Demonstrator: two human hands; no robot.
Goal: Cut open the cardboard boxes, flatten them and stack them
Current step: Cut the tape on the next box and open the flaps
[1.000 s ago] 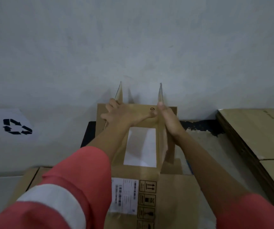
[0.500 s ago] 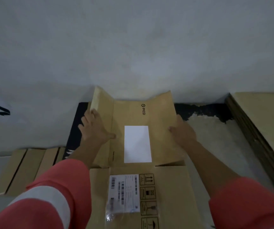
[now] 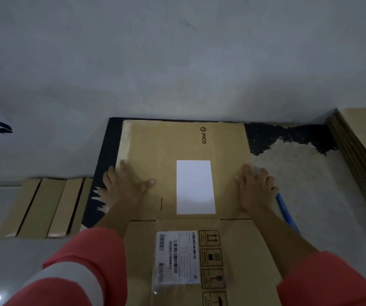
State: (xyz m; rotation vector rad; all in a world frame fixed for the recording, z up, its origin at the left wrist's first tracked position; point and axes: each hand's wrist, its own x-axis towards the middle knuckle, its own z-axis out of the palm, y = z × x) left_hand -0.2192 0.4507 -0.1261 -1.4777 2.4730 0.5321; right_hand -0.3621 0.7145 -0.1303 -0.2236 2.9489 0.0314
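My left hand (image 3: 126, 187) and right hand (image 3: 255, 191) press flat, fingers straight, on one box (image 3: 177, 142). My right wrist half hides one blue object (image 3: 285, 211).

Storeroom, stacked flat cardboard (image 3: 365, 129), bare grey wall (image 3: 177, 51)

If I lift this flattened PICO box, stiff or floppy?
The flattened box probably hinges at the fold line rather than lifting as one stiff sheet. Likely light: it lies thin and flat. It may spring up once the left hand and right hand let go, since both press it down.
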